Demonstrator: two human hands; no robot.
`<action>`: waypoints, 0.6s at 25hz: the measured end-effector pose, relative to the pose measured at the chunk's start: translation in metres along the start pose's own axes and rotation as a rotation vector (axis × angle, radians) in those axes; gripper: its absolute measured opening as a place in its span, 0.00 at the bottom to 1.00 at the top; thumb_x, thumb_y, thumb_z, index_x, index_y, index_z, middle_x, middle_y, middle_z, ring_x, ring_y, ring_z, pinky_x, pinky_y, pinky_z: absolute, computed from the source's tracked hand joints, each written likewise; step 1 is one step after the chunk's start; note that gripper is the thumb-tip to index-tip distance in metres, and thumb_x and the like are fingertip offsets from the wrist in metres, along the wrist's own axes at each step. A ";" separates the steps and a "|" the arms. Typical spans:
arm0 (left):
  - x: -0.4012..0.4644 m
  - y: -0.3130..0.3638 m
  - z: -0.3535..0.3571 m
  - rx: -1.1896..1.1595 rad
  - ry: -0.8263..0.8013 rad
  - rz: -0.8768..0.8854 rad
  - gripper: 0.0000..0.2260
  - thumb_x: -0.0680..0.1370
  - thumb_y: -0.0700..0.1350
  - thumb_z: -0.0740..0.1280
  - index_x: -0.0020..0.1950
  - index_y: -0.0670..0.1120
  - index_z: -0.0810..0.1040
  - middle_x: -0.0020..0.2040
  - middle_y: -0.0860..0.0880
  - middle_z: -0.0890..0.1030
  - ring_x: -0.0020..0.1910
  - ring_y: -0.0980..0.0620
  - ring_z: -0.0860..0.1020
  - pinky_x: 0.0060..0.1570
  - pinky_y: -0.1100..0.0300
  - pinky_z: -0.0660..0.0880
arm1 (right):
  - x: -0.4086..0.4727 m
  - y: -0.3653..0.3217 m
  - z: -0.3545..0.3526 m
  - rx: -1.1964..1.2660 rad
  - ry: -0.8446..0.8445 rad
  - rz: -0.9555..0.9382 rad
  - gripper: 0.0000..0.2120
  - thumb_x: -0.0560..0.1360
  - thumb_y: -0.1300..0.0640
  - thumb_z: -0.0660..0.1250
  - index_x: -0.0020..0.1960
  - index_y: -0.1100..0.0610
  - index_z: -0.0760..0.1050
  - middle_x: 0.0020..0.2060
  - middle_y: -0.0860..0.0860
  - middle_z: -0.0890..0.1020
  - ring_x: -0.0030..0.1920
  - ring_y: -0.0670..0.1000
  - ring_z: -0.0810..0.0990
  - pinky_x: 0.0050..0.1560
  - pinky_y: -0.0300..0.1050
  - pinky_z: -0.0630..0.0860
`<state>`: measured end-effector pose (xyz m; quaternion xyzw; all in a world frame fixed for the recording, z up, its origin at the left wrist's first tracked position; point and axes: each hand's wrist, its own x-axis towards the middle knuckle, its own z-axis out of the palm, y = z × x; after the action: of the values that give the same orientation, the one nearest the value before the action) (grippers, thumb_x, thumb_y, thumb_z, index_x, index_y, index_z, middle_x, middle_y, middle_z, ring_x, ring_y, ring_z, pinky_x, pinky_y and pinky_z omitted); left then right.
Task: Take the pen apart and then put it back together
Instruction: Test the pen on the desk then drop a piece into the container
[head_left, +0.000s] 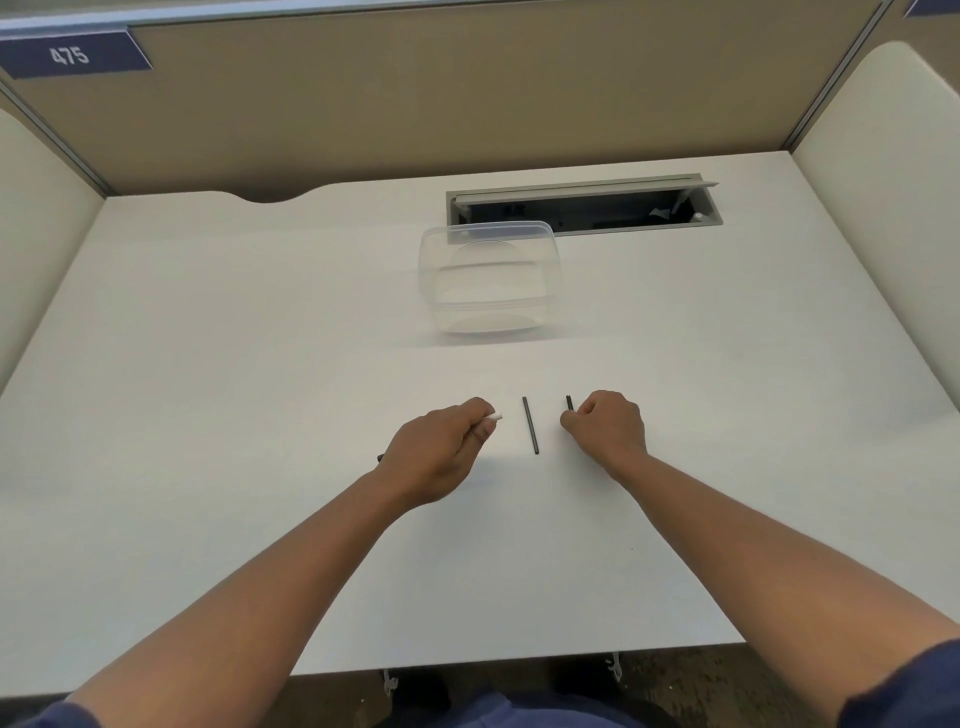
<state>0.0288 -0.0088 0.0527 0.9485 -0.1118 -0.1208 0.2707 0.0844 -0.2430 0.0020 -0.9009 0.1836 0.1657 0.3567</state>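
Note:
A thin dark rod-like pen part (530, 425) lies by itself on the white desk (260, 338), between my two hands. My left hand (441, 452) is closed around a pen piece whose white end (496, 415) sticks out past the fingers; a dark tip shows behind the wrist at the left. My right hand (605, 428) is closed on a short dark pen piece (569, 403) that pokes up from the fingertips. Most of both held pieces is hidden inside the fists.
An empty clear plastic container (488, 278) stands on the desk beyond the hands. Behind it is an open grey cable hatch (582, 205) set into the desk. Beige partition walls enclose the desk on three sides.

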 end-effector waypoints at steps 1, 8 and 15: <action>0.001 0.000 0.000 -0.002 0.000 -0.002 0.12 0.86 0.58 0.51 0.51 0.54 0.69 0.37 0.53 0.74 0.36 0.50 0.71 0.37 0.55 0.69 | 0.001 -0.001 0.001 -0.011 -0.004 0.007 0.07 0.68 0.55 0.68 0.35 0.55 0.71 0.33 0.50 0.78 0.34 0.53 0.76 0.33 0.42 0.69; 0.005 0.002 -0.002 -0.035 0.000 -0.019 0.11 0.86 0.57 0.51 0.49 0.56 0.68 0.37 0.53 0.74 0.36 0.51 0.71 0.39 0.54 0.71 | 0.004 0.001 0.002 -0.047 -0.017 -0.001 0.08 0.70 0.54 0.69 0.36 0.55 0.71 0.35 0.51 0.79 0.35 0.54 0.77 0.34 0.43 0.70; 0.008 0.005 -0.005 -0.061 0.006 -0.031 0.12 0.86 0.57 0.52 0.51 0.54 0.70 0.36 0.54 0.72 0.35 0.56 0.70 0.37 0.55 0.69 | 0.004 0.003 0.002 -0.012 -0.018 -0.016 0.09 0.70 0.52 0.69 0.37 0.55 0.71 0.35 0.50 0.79 0.35 0.53 0.76 0.35 0.45 0.71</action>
<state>0.0366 -0.0129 0.0584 0.9418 -0.0926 -0.1254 0.2977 0.0858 -0.2446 -0.0029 -0.9029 0.1721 0.1722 0.3543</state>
